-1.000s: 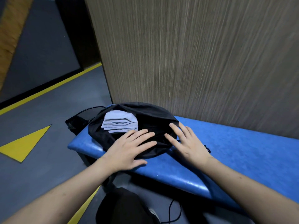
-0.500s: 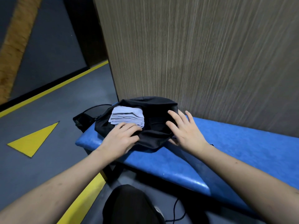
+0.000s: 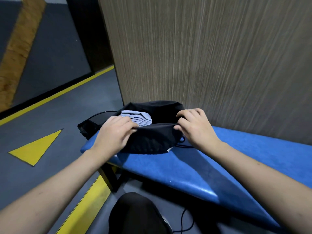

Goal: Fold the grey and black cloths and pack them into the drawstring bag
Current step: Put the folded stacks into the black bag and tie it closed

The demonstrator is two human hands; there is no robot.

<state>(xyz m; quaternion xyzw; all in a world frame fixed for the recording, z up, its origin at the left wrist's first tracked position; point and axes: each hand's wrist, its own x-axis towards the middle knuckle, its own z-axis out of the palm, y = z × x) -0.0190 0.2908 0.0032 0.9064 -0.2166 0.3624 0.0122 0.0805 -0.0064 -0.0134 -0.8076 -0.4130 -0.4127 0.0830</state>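
Observation:
A black drawstring bag (image 3: pixel 152 141) lies on the left end of the blue padded bench (image 3: pixel 236 157), its mouth facing up. A folded stack of grey cloth (image 3: pixel 140 118) sits inside the mouth at the left. My left hand (image 3: pixel 114 134) pinches the near rim of the bag at its left side. My right hand (image 3: pixel 195 127) pinches the rim at the right side, with fingers curled over the edge. No separate black cloth can be told apart from the dark bag fabric.
A wood-grain panel (image 3: pixel 202 56) stands right behind the bench. Another dark bag with a cord (image 3: pixel 87 127) hangs off the bench's left end. The grey floor has yellow lines and a yellow triangle (image 3: pixel 37 147). My dark-clad knee (image 3: pixel 138 215) is below.
Both hands went from lying flat on the black fabric to gripping the bag's rim. The near edge has been pulled up and toward the grey stack, narrowing the mouth.

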